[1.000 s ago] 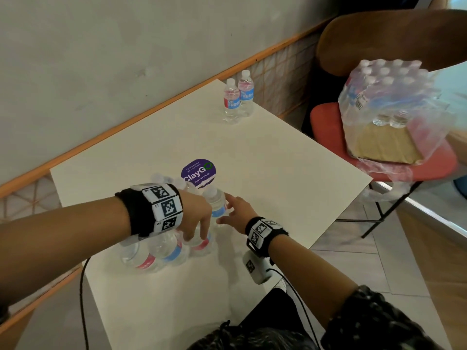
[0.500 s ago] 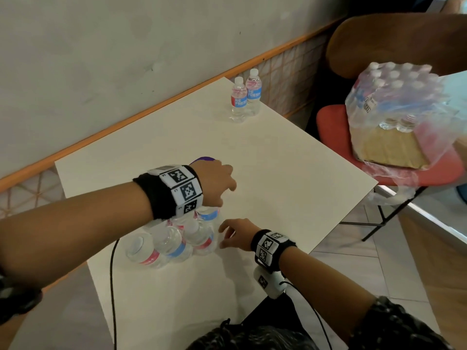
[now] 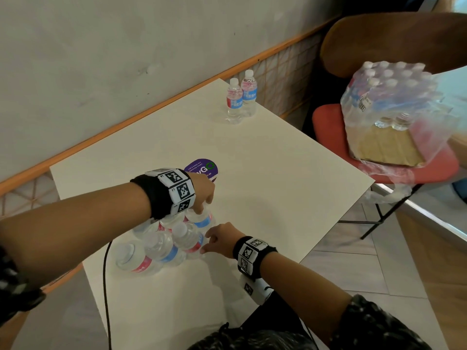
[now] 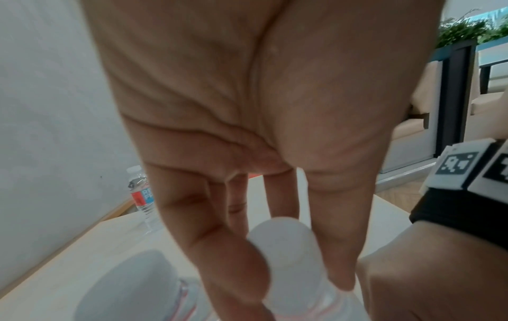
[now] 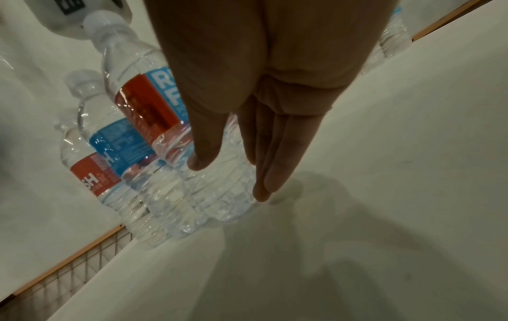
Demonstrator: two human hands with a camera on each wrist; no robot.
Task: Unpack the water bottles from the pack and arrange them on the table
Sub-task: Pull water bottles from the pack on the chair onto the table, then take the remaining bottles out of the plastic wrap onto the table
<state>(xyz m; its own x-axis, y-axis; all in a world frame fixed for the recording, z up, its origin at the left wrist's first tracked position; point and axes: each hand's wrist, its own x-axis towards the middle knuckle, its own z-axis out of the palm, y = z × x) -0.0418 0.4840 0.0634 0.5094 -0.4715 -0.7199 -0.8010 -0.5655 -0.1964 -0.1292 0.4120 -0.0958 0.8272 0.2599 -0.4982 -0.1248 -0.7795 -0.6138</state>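
Right hand [image 3: 219, 239], fingers straight, touches side of nearest bottle [image 3: 188, 242] in cluster at near edge of table [image 3: 278, 173]. Left hand [image 3: 202, 193] above, fingers pinching white cap [image 4: 286, 247]. Cluster count unclear. Two upright bottles [image 3: 241, 97] at far corner; pack [image 3: 389, 112] on chair.

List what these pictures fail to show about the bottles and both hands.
- Cluster of bottles, head view: the left forearm covers its far side, so the count is unclear.
- Left hand grip: in the left wrist view the fingers flank a white cap; the bottle below is cut by the frame edge.
- Right hand: right wrist view is dim; whether the fingertips touch the bottle is unclear.
- Pack: wrap blurs its contents.
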